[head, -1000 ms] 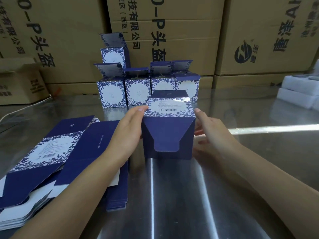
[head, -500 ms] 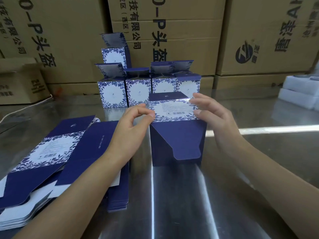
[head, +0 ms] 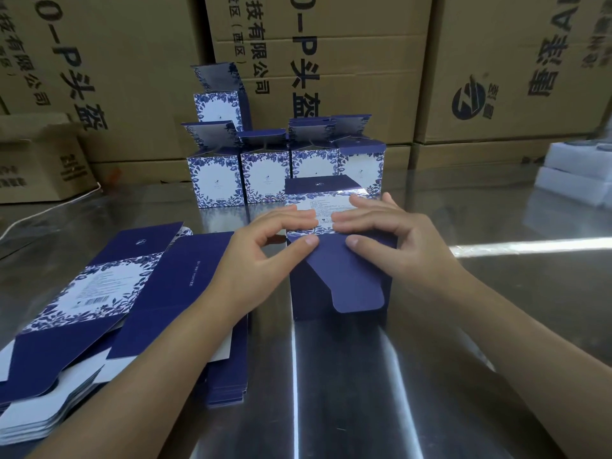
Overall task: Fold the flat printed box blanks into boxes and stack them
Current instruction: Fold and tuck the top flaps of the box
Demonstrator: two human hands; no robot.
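A half-folded navy box with a blue-and-white floral printed panel stands on the metal table in front of me. Its rounded navy flap hangs down over the near side. My left hand and my right hand hold the box at its top near edge. The fingers of both lie on the printed panel and both thumbs press on the flap's fold. Several folded boxes with raised lids stand in a row behind, and one more sits on top at the left. A pile of flat blanks lies at my left.
Large brown cartons wall off the back of the table. A smaller carton stands at the far left. White foam blocks lie at the right edge. A thin white cable runs across the far left of the table.
Both hands have moved from the box's sides onto its top panel. The box has shifted slightly to the right, and its near flap now hangs from the fold under my thumbs.
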